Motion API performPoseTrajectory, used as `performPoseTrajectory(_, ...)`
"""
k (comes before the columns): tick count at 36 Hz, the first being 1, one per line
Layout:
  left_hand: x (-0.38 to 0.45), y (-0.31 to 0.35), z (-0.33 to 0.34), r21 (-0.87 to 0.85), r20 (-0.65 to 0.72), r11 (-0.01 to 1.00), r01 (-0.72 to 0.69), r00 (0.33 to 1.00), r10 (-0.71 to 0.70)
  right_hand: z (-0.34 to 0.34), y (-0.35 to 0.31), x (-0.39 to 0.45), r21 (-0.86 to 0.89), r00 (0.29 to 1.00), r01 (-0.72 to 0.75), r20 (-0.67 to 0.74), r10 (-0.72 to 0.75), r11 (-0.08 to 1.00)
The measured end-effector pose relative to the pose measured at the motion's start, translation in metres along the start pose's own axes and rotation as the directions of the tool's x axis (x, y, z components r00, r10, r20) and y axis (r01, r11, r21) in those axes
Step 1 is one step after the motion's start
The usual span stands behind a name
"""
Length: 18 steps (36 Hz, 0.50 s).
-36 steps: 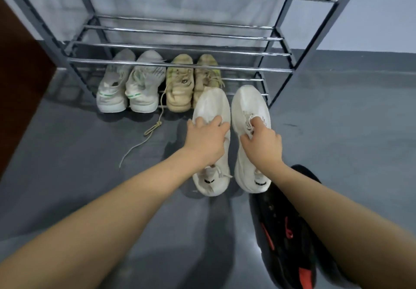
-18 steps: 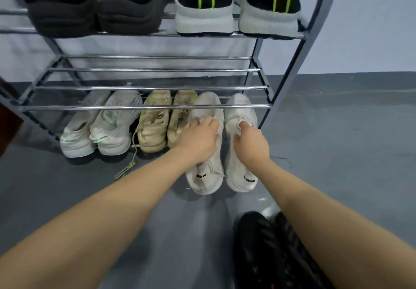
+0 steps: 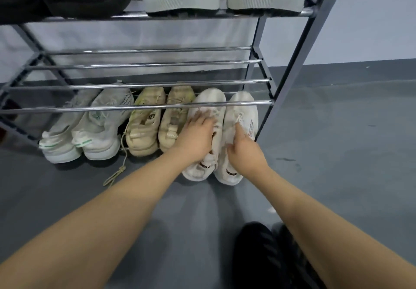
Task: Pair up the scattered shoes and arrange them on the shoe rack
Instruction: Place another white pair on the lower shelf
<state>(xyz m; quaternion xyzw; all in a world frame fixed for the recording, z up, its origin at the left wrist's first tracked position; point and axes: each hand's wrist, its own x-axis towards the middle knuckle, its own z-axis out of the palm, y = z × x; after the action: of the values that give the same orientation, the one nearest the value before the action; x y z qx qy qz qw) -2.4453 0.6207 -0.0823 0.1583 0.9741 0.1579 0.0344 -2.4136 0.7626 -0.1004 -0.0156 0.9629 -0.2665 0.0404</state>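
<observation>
both arms stretched forward, left hand [image 3: 198, 138] fingers spread flat, right hand [image 3: 244, 151] fingers curled down

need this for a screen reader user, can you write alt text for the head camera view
Two bare hands, left hand and right hand, push a pair of white sneakers toes-first onto the bottom tier of a metal shoe rack, beside a beige pair and a white-and-green pair. Black shoes lie on the grey floor nearby.
</observation>
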Motion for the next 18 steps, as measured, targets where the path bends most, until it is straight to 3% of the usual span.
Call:
performPoseTrajectory(4,-0.033,0.002,-0.002,-0.021,0.045,0.998,-0.059,0.997,0.06,0.002,0.0,-0.021,-0.008,0.996,0.028,-0.079,-0.029,1.0)
performPoseTrajectory(10,-0.066,0.006,-0.007,0.034,0.19,0.999,-0.024,0.982,0.017,0.016,0.01,-0.048,-0.294,0.995,0.059,-0.055,-0.079,0.954)
performPoseTrajectory(14,-0.075,0.004,0.003,0.348,0.235,0.93,-0.122,0.971,0.039,0.033,0.007,-0.055,-0.365,0.999,-0.015,-0.036,0.002,0.931)
performPoseTrajectory(18,-0.072,0.003,0.01,0.546,0.116,0.833,-0.085,0.993,0.025,0.045,0.004,-0.052,-0.386,0.997,-0.075,-0.002,0.08,0.92)
